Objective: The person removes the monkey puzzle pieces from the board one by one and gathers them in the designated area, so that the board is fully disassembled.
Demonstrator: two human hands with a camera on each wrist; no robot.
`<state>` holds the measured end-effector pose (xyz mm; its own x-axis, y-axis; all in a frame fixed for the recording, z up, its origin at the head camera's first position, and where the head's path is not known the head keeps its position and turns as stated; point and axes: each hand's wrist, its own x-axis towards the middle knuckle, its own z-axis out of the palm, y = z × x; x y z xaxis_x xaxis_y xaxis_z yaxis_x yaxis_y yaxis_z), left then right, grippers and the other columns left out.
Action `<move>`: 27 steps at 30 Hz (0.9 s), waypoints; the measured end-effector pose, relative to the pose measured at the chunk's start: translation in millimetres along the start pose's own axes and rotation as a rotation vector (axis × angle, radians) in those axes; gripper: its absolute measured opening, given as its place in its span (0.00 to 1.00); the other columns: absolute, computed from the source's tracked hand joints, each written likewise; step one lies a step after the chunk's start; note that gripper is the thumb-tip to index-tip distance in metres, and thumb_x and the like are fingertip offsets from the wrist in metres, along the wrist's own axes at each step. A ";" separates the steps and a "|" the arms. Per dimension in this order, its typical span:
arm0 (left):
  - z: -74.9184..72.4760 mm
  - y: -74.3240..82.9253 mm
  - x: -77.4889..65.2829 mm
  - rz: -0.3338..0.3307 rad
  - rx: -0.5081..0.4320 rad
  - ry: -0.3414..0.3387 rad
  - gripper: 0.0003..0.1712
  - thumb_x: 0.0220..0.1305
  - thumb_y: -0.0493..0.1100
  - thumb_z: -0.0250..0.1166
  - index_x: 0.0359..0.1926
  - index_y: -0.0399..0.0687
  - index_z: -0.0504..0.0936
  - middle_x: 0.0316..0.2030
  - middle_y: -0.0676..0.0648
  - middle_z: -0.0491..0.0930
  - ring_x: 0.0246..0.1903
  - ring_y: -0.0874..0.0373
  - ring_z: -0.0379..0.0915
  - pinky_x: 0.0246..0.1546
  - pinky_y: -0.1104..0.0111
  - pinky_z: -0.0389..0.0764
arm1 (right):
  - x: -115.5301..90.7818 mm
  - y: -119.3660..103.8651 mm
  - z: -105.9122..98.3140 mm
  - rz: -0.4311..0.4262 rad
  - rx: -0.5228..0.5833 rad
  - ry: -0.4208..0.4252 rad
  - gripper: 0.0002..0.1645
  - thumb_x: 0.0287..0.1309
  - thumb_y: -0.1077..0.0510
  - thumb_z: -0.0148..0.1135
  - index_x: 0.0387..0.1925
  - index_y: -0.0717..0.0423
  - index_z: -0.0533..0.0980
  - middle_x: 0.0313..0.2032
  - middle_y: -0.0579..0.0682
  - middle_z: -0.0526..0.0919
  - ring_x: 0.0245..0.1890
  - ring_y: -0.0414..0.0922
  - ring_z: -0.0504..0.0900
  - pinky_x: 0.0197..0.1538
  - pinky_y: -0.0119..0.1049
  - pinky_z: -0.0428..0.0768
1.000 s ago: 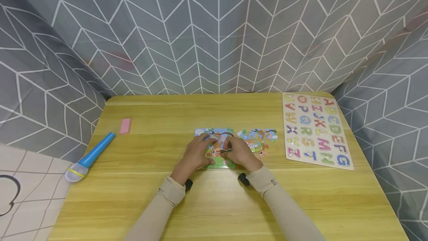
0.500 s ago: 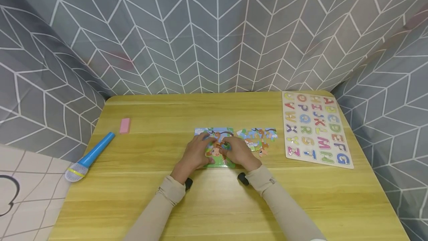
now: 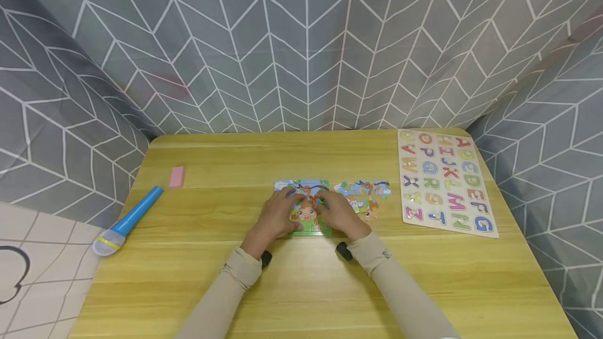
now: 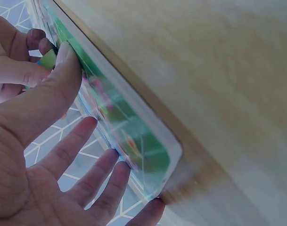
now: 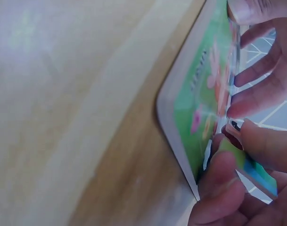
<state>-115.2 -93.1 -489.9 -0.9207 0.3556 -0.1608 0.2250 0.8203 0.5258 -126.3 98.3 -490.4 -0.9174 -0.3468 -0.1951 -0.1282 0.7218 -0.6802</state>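
Note:
A jigsaw puzzle board (image 3: 308,233) with a cartoon animal picture lies mid-table under both hands. My left hand (image 3: 277,214) rests on its left side, fingers spread and fairly straight; in the left wrist view, the thumb (image 4: 65,70) touches the green face. Between thumb and fingers, my right hand (image 3: 340,215) pinches a green and blue puzzle piece (image 5: 256,174) at the board's right side. In the right wrist view that piece is tilted, close over the board's surface. Several loose puzzle pieces (image 3: 369,211) lie to the right of the right hand.
An alphabet board (image 3: 445,184) with coloured letters lies at the table's right. On the left are a pink block (image 3: 176,177) and a blue toy microphone (image 3: 129,221) near the edge. A grey patterned curtain (image 3: 306,46) hangs behind the table (image 3: 235,286).
The piece in the right fingers was seen dark and edge-on over the picture; it has turned, and more of the picture shows. The left hand has hardly moved.

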 end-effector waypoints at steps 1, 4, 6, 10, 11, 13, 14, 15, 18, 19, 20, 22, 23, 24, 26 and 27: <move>0.1 -0.1 0.0 -0.001 0.001 0.000 0.44 0.47 0.47 0.81 0.67 0.51 0.75 0.73 0.41 0.64 0.72 0.37 0.59 0.67 0.36 0.67 | -0.5 0.1 -0.8 0.005 0.012 0.003 0.21 0.70 0.56 0.59 0.59 0.64 0.76 0.53 0.60 0.85 0.45 0.56 0.87 0.59 0.56 0.82; -0.3 -0.2 -0.2 -0.003 -0.001 -0.002 0.44 0.48 0.47 0.81 0.67 0.51 0.75 0.73 0.41 0.64 0.73 0.37 0.59 0.68 0.36 0.67 | -2.0 1.2 -3.4 0.015 0.045 0.020 0.25 0.70 0.55 0.59 0.63 0.63 0.73 0.43 0.59 0.88 0.34 0.52 0.86 0.43 0.47 0.87; -0.8 -0.1 -0.5 -0.003 -0.005 0.000 0.44 0.48 0.47 0.81 0.67 0.51 0.75 0.73 0.41 0.64 0.73 0.37 0.59 0.68 0.36 0.66 | -3.1 3.0 -5.7 0.020 0.069 0.041 0.24 0.69 0.55 0.61 0.63 0.61 0.73 0.30 0.55 0.86 0.21 0.46 0.79 0.29 0.37 0.81; -1.2 0.2 -1.3 -0.004 -0.003 -0.002 0.44 0.48 0.47 0.81 0.67 0.51 0.75 0.73 0.40 0.64 0.73 0.37 0.59 0.67 0.36 0.67 | -8.1 9.8 -10.7 0.024 0.117 0.106 0.21 0.67 0.55 0.64 0.57 0.59 0.74 0.18 0.46 0.72 0.15 0.38 0.64 0.19 0.25 0.63; -1.1 0.2 -1.3 -0.003 -0.002 -0.001 0.44 0.48 0.47 0.81 0.67 0.51 0.75 0.73 0.40 0.64 0.72 0.37 0.60 0.67 0.36 0.67 | -10.4 12.2 -12.1 0.024 0.135 0.127 0.21 0.67 0.55 0.64 0.57 0.60 0.74 0.18 0.45 0.70 0.15 0.37 0.63 0.19 0.24 0.62; -0.6 0.2 -1.0 -0.002 0.001 -0.001 0.44 0.48 0.48 0.81 0.67 0.51 0.75 0.72 0.40 0.65 0.72 0.38 0.60 0.67 0.37 0.68 | -16.1 17.5 -14.9 0.024 0.165 0.174 0.22 0.65 0.55 0.66 0.56 0.61 0.73 0.19 0.44 0.70 0.15 0.37 0.63 0.19 0.24 0.62; -0.4 0.2 -0.7 0.000 0.003 0.000 0.44 0.48 0.48 0.81 0.67 0.51 0.75 0.72 0.40 0.65 0.72 0.38 0.60 0.67 0.37 0.68 | -19.2 20.9 -16.0 0.024 0.180 0.202 0.22 0.65 0.55 0.67 0.55 0.62 0.74 0.19 0.44 0.69 0.16 0.37 0.63 0.19 0.24 0.62; -0.2 0.2 -0.4 0.002 0.005 0.001 0.44 0.48 0.48 0.81 0.68 0.51 0.75 0.72 0.41 0.65 0.72 0.38 0.60 0.67 0.38 0.69 | -22.7 24.4 -17.2 0.027 0.197 0.227 0.22 0.64 0.56 0.67 0.54 0.62 0.74 0.19 0.45 0.69 0.16 0.37 0.63 0.19 0.24 0.62; 0.1 0.2 0.1 0.007 0.006 0.004 0.45 0.47 0.48 0.81 0.67 0.51 0.75 0.72 0.41 0.66 0.72 0.39 0.61 0.66 0.39 0.70 | -34.3 36.6 -20.1 0.065 0.230 0.299 0.21 0.64 0.55 0.68 0.54 0.60 0.76 0.21 0.45 0.67 0.17 0.37 0.62 0.20 0.26 0.62; 0.3 0.2 0.1 0.007 0.008 0.005 0.45 0.47 0.48 0.81 0.67 0.51 0.75 0.72 0.41 0.66 0.72 0.39 0.61 0.66 0.39 0.70 | -38.3 41.0 -21.1 0.084 0.239 0.318 0.20 0.64 0.55 0.67 0.54 0.59 0.76 0.21 0.45 0.66 0.17 0.36 0.61 0.21 0.26 0.62; 0.3 0.1 0.1 0.007 0.006 0.005 0.45 0.47 0.48 0.81 0.67 0.51 0.75 0.72 0.41 0.66 0.72 0.39 0.61 0.66 0.39 0.70 | -42.4 45.4 -22.4 0.102 0.244 0.332 0.19 0.64 0.55 0.67 0.54 0.58 0.77 0.22 0.45 0.66 0.17 0.36 0.61 0.21 0.26 0.62; 0.6 -0.3 0.0 0.005 0.005 0.004 0.44 0.47 0.49 0.81 0.67 0.51 0.75 0.72 0.41 0.65 0.72 0.39 0.61 0.66 0.39 0.69 | -50.7 53.2 -25.7 0.140 0.250 0.356 0.18 0.65 0.54 0.66 0.53 0.57 0.77 0.22 0.44 0.66 0.17 0.36 0.61 0.19 0.26 0.62; 0.6 -0.4 -0.2 0.004 0.006 0.004 0.44 0.47 0.49 0.81 0.67 0.51 0.75 0.72 0.40 0.65 0.72 0.39 0.60 0.66 0.39 0.69 | -54.5 56.9 -27.7 0.157 0.249 0.366 0.18 0.66 0.54 0.65 0.54 0.58 0.77 0.22 0.45 0.66 0.17 0.36 0.61 0.19 0.26 0.62; 0.4 -0.4 -0.2 0.002 0.004 0.003 0.44 0.47 0.49 0.81 0.67 0.51 0.75 0.72 0.40 0.65 0.72 0.39 0.60 0.66 0.38 0.69 | -58.1 60.4 -30.0 0.172 0.246 0.377 0.18 0.67 0.54 0.65 0.54 0.58 0.78 0.22 0.45 0.66 0.16 0.36 0.61 0.18 0.25 0.62; -0.1 -0.4 -0.5 0.002 -0.001 0.004 0.44 0.47 0.49 0.81 0.67 0.51 0.75 0.72 0.40 0.65 0.72 0.38 0.60 0.66 0.38 0.69 | -64.5 67.1 -35.0 0.194 0.233 0.390 0.18 0.68 0.55 0.62 0.55 0.59 0.77 0.22 0.47 0.70 0.16 0.36 0.63 0.18 0.26 0.63; -0.3 -0.6 -0.7 0.002 -0.001 0.005 0.44 0.47 0.49 0.81 0.67 0.51 0.75 0.72 0.40 0.65 0.72 0.38 0.60 0.66 0.38 0.69 | -67.3 70.2 -37.6 0.204 0.224 0.396 0.19 0.69 0.55 0.61 0.56 0.59 0.77 0.23 0.47 0.71 0.16 0.36 0.63 0.18 0.26 0.63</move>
<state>-114.8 -94.0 -489.8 -0.9220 0.3546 -0.1555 0.2262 0.8192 0.5270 -87.8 194.8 -498.5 -0.9935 0.0737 -0.0864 0.1133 0.5895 -0.7998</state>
